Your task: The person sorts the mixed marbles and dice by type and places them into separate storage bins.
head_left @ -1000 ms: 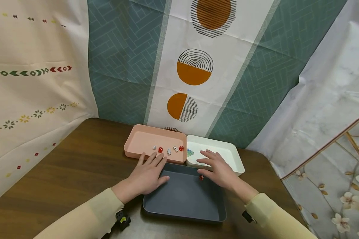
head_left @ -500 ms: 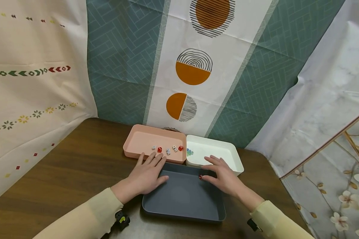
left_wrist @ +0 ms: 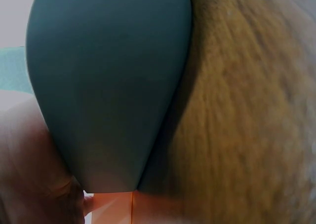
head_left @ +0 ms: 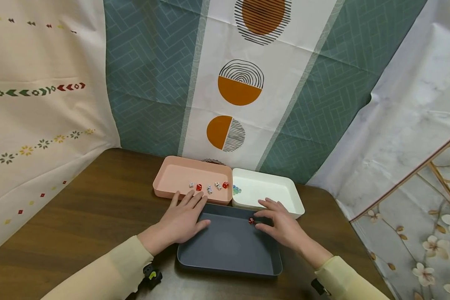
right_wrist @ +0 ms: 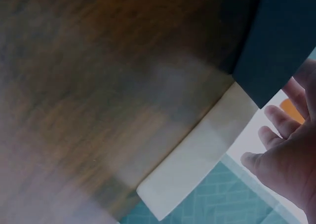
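My left hand [head_left: 181, 218] lies over the left rim of a dark grey tray [head_left: 228, 250], fingers spread toward the pink tray [head_left: 176, 173]. Nothing is in its grasp; in the left wrist view it shows beside the tray's wall [left_wrist: 108, 86]. At the tray's far right corner, my right hand [head_left: 281, 225] hovers with thumb and fingers apart and loosely bent. A red die [head_left: 251, 220] sits in the dark tray just beside its fingertips; whether they touch it I cannot tell. The right wrist view shows that hand [right_wrist: 291, 150] past the tray's wall.
Several white and red dice [head_left: 198, 187] lie in the pink tray. A white tray [head_left: 270, 191] adjoins it, with small blue-green pieces [head_left: 236, 190] in its left end. The trays stand on a brown wooden table [head_left: 97, 208], with patterned cloth [head_left: 150, 83] hanging behind.
My right hand has drawn back slightly to the right and lower, with its fingertips now around the red die's right side. The left hand stays put. The view has shifted a little.
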The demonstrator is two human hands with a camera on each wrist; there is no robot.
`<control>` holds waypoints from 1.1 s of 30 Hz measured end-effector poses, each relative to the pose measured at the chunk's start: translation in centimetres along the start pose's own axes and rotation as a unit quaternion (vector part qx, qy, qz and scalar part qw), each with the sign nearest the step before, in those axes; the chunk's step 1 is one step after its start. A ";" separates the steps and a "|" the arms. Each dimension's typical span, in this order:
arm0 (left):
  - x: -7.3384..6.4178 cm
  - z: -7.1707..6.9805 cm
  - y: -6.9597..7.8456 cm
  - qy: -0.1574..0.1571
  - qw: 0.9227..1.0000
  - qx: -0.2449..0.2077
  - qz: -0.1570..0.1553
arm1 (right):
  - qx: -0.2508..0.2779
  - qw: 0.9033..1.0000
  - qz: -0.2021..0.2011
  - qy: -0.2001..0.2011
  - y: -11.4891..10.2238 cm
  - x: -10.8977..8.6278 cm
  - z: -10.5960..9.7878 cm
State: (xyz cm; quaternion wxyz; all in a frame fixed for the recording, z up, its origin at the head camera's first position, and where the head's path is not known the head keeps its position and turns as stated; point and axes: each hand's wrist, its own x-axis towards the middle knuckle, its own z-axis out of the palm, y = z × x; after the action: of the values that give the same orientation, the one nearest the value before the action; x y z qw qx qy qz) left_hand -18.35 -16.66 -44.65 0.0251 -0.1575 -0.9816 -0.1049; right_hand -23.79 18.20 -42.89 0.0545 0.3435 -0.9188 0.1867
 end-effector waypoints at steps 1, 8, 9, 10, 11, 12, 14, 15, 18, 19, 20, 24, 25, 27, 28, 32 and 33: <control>0.0 0.0 0.0 0.000 1.000 0.000 0.000 | 0.000 1.000 0.000 -0.001 0.0 0.0 0.1; 0.0 0.0 0.0 0.000 1.000 -0.003 0.001 | -0.012 1.000 0.011 -0.005 0.0 0.1 0.5; -0.1 -0.1 0.0 0.001 1.000 -0.003 0.002 | -0.013 1.000 0.013 -0.005 0.0 0.1 0.6; -0.1 -0.1 0.0 0.001 1.000 -0.003 0.001 | -0.014 1.000 0.015 -0.005 0.0 0.2 0.6; -0.1 -0.1 0.0 0.002 1.000 -0.002 0.001 | -0.015 1.000 0.016 -0.005 0.0 0.2 0.7; -0.1 -0.1 0.0 0.003 1.000 -0.003 0.001 | -0.017 1.000 0.017 -0.005 -0.1 0.2 0.8; -0.1 -0.1 0.0 0.004 1.000 -0.004 0.002 | -0.018 1.000 0.018 -0.006 -0.1 0.3 1.0; 0.0 0.0 0.0 0.005 1.000 -0.003 0.002 | -0.015 1.000 0.020 -0.008 -0.1 0.4 1.1; 0.0 0.0 0.0 0.005 1.000 -0.002 0.002 | -0.014 1.000 0.021 -0.009 -0.1 0.5 1.3; 0.0 0.0 0.0 0.004 1.000 -0.001 0.003 | -0.013 1.000 0.022 -0.009 0.0 0.6 1.4; -0.1 0.0 0.0 0.003 1.000 0.000 0.003 | -0.012 1.000 0.023 -0.010 0.0 0.6 1.4; 0.0 0.0 0.0 0.002 1.000 -0.001 0.003 | -0.010 0.999 0.028 -0.010 0.0 0.8 1.6; -0.1 0.0 0.0 0.003 1.000 -0.001 0.003 | -0.010 0.999 0.028 -0.010 0.0 0.9 1.6; -0.1 0.0 0.0 0.004 1.000 -0.001 0.003 | -0.010 1.000 0.028 -0.009 0.0 1.1 1.7; -0.1 0.0 -0.1 0.004 1.000 -0.001 0.003 | -0.010 1.000 0.027 -0.008 -0.1 1.2 1.7; 0.0 0.1 -0.1 0.004 1.000 -0.002 0.001 | -0.007 0.999 0.030 -0.008 -0.4 1.5 1.9; 0.1 0.1 -0.1 0.004 1.000 -0.003 0.001 | -0.007 0.999 0.032 -0.009 -0.4 1.6 1.9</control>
State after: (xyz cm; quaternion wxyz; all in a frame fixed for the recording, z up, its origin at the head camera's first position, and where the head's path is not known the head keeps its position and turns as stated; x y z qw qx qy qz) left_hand -18.43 -16.69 -44.79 0.0286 -0.1577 -0.9811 -0.1083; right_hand -24.69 16.20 -44.17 0.0424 0.3150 -0.9311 0.1789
